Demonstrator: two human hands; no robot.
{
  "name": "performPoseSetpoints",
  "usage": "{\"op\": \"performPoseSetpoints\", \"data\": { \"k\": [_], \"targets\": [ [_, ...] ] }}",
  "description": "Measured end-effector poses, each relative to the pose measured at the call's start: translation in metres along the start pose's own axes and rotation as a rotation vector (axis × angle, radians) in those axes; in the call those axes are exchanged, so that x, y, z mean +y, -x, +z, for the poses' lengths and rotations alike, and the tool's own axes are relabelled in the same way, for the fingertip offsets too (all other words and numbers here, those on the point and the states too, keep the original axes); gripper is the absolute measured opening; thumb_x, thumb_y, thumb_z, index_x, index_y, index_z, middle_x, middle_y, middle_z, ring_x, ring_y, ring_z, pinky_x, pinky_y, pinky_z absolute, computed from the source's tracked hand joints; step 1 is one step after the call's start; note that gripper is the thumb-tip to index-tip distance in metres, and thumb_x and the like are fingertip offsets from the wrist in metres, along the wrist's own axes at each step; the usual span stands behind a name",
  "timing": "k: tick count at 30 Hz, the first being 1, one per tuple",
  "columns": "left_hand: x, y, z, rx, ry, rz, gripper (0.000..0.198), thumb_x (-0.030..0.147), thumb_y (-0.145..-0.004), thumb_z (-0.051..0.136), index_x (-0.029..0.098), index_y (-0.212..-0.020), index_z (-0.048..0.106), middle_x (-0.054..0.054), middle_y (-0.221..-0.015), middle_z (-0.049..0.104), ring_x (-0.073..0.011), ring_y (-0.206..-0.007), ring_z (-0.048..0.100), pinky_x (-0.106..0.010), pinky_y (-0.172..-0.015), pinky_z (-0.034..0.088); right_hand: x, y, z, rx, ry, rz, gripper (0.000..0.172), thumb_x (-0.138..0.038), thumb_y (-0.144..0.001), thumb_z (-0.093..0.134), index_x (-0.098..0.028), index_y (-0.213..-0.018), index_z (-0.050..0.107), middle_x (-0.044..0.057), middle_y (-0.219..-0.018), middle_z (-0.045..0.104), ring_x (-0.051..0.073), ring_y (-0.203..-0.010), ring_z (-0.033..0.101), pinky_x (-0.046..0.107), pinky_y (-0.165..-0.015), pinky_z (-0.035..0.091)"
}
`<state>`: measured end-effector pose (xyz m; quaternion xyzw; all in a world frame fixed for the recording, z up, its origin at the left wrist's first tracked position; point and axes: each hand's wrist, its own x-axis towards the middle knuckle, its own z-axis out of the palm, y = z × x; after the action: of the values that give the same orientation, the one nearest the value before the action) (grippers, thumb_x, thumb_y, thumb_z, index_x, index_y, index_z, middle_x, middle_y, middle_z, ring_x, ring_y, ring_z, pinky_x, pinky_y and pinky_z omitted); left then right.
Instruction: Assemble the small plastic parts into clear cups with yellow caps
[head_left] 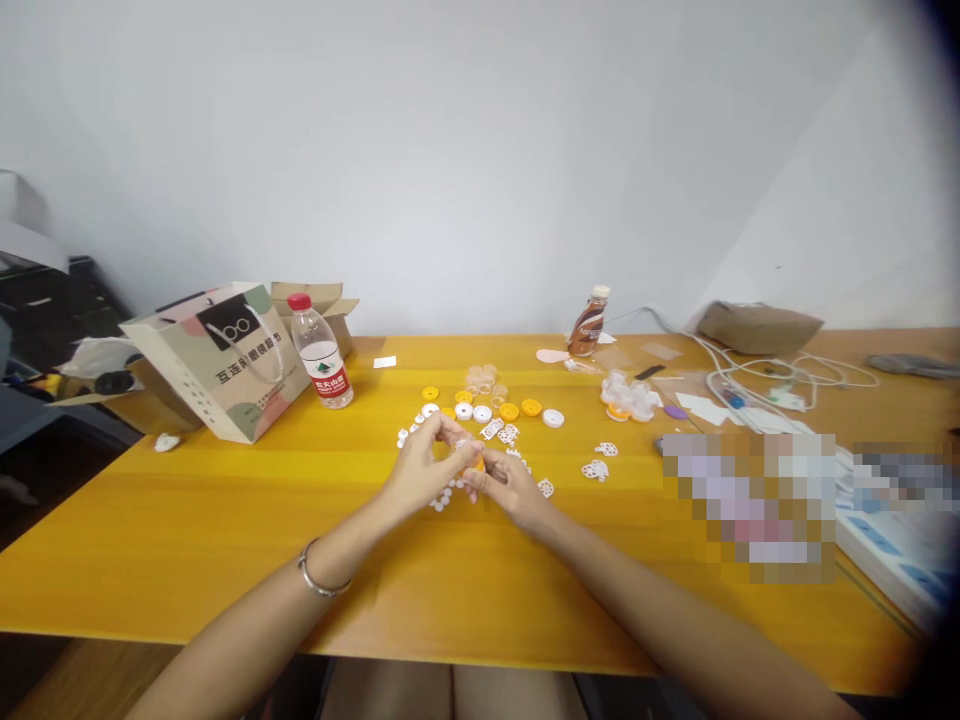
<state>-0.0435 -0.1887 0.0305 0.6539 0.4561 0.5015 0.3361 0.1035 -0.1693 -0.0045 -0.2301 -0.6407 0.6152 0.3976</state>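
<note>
My left hand [424,462] and my right hand [516,488] meet over the middle of the table, both closed on one small round orange piece with a clear part [477,461]. Fingers cover much of it. Behind them lies a row of orange discs [531,408] and white discs [553,418], with small clear cups [480,377] farther back. White cut-out pieces [508,434] lie close to my right hand. Small white round pieces [444,497] show beneath and beside my left hand.
A water bottle [322,360], a paper bag [232,370] and a cardboard box [341,315] stand left. Rightward are a brown drink bottle [589,325], a pile of clear-and-orange pieces [628,397], more white cut-outs [596,470] and tangled white cables [750,375].
</note>
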Motion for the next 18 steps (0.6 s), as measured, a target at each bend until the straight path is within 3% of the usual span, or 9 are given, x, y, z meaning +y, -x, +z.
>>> {"op": "performPoseSetpoints", "data": {
  "k": [3,4,6,9,10,12,15,16,18],
  "targets": [
    [-0.003,-0.004,-0.004,-0.321,0.329,-0.106,0.04,0.038,-0.074,0.057,0.019,-0.109,0.052,-0.007,-0.094,0.06,-0.016,-0.075,0.057,-0.03,-0.07,0.043,0.003,-0.001,-0.002,-0.027,-0.082,0.009,0.026,-0.039,-0.07,0.061,-0.015,-0.07,0.054,-0.001,-0.062,0.051,0.01,-0.055,0.048,0.025,-0.055,0.04],
    [-0.004,-0.005,-0.004,-0.379,0.419,-0.137,0.045,0.038,-0.073,0.058,0.019,-0.113,0.05,-0.009,-0.098,0.059,-0.0167,-0.074,0.058,-0.03,-0.067,0.044,0.004,-0.001,-0.002,-0.025,-0.099,0.011,0.026,-0.04,-0.07,0.06,-0.015,-0.069,0.054,-0.001,-0.063,0.051,0.01,-0.056,0.048,0.025,-0.054,0.04],
    [-0.006,-0.005,0.0,-0.331,0.492,-0.172,0.045,0.036,-0.07,0.062,0.016,-0.109,0.053,-0.009,-0.093,0.06,-0.0159,-0.069,0.058,-0.028,-0.062,0.044,0.004,-0.001,-0.002,-0.007,-0.091,0.011,0.027,-0.041,-0.072,0.058,-0.015,-0.068,0.054,0.0,-0.062,0.052,0.011,-0.056,0.049,0.025,-0.055,0.04],
    [-0.009,-0.004,0.007,-0.044,0.404,-0.165,0.035,0.029,-0.063,0.069,0.014,-0.093,0.057,-0.002,-0.074,0.06,-0.0112,-0.063,0.055,-0.023,-0.06,0.043,0.001,0.0,0.0,0.038,0.018,-0.001,0.026,-0.04,-0.072,0.059,-0.015,-0.069,0.056,-0.001,-0.06,0.052,0.01,-0.055,0.048,0.025,-0.056,0.039],
    [-0.01,-0.003,0.007,0.004,0.371,-0.157,0.034,0.028,-0.062,0.071,0.014,-0.09,0.058,-0.001,-0.073,0.059,-0.0104,-0.063,0.054,-0.022,-0.06,0.043,0.001,0.0,0.001,0.044,0.051,-0.003,0.025,-0.039,-0.071,0.06,-0.015,-0.07,0.056,-0.001,-0.06,0.052,0.01,-0.055,0.048,0.024,-0.057,0.039],
    [-0.01,-0.003,0.005,-0.085,0.397,-0.16,0.036,0.031,-0.064,0.069,0.016,-0.095,0.057,-0.003,-0.081,0.06,-0.0117,-0.068,0.055,-0.023,-0.061,0.044,0.001,0.0,0.001,0.033,0.046,0.002,0.025,-0.039,-0.07,0.061,-0.015,-0.07,0.055,-0.002,-0.06,0.051,0.01,-0.055,0.047,0.024,-0.056,0.039],
    [-0.008,-0.004,0.0,-0.402,0.559,-0.212,0.044,0.038,-0.07,0.062,0.016,-0.107,0.054,-0.01,-0.098,0.06,-0.0176,-0.073,0.059,-0.029,-0.06,0.046,0.003,0.0,0.001,-0.011,-0.047,0.012,0.028,-0.042,-0.07,0.06,-0.015,-0.068,0.054,-0.001,-0.062,0.051,0.011,-0.056,0.048,0.025,-0.055,0.04],
    [-0.008,-0.005,-0.001,-0.42,0.575,-0.226,0.044,0.038,-0.07,0.063,0.016,-0.107,0.054,-0.011,-0.097,0.06,-0.0179,-0.071,0.059,-0.029,-0.058,0.047,0.004,0.0,0.001,-0.012,-0.055,0.013,0.028,-0.043,-0.07,0.06,-0.015,-0.068,0.055,0.0,-0.063,0.052,0.011,-0.056,0.049,0.025,-0.055,0.04],
    [-0.008,-0.004,0.0,-0.282,0.523,-0.23,0.042,0.034,-0.066,0.067,0.015,-0.101,0.056,-0.007,-0.086,0.061,-0.0133,-0.06,0.058,-0.025,-0.053,0.046,0.005,0.0,0.002,0.003,-0.021,0.015,0.027,-0.042,-0.069,0.061,-0.015,-0.069,0.055,-0.001,-0.062,0.052,0.01,-0.055,0.048,0.025,-0.056,0.04]
  ]
}}
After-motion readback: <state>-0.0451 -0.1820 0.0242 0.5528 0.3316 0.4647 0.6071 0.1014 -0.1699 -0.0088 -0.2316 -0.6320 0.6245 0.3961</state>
